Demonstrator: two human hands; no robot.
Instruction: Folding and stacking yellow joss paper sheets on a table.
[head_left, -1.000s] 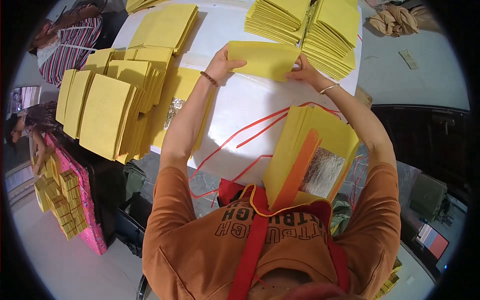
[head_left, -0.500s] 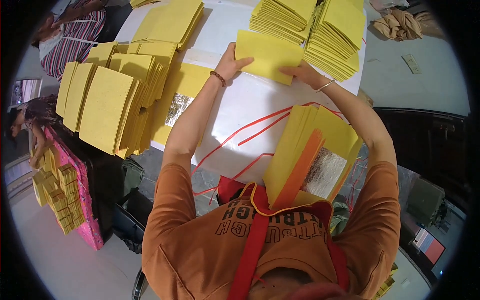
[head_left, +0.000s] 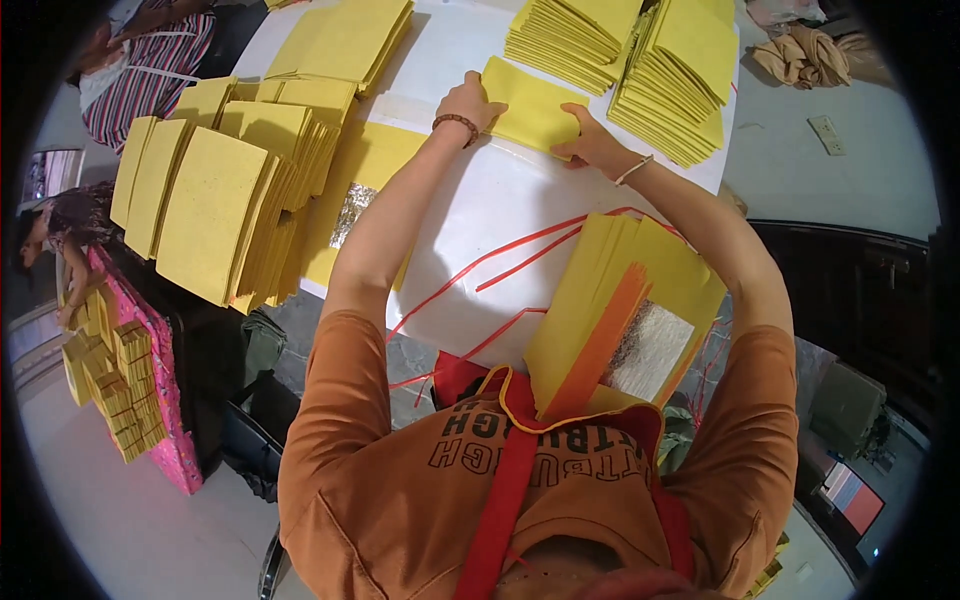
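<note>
Both my hands rest on a folded yellow paper sheet lying on the white table. My left hand presses its left edge, a bead bracelet on the wrist. My right hand grips its lower right corner, fingers curled over the paper. Just beyond the sheet stand two tall stacks of folded yellow paper. A thick bundle of yellow sheets with an orange strip and silver foil leans against my chest.
More yellow paper stacks crowd the table's left side, with a flat pile at the far left. Red strings trail across the white surface. Another person in a striped top sits at the upper left.
Both hands have slid the yellow sheet a little farther away across the table, toward the tall stacks.
</note>
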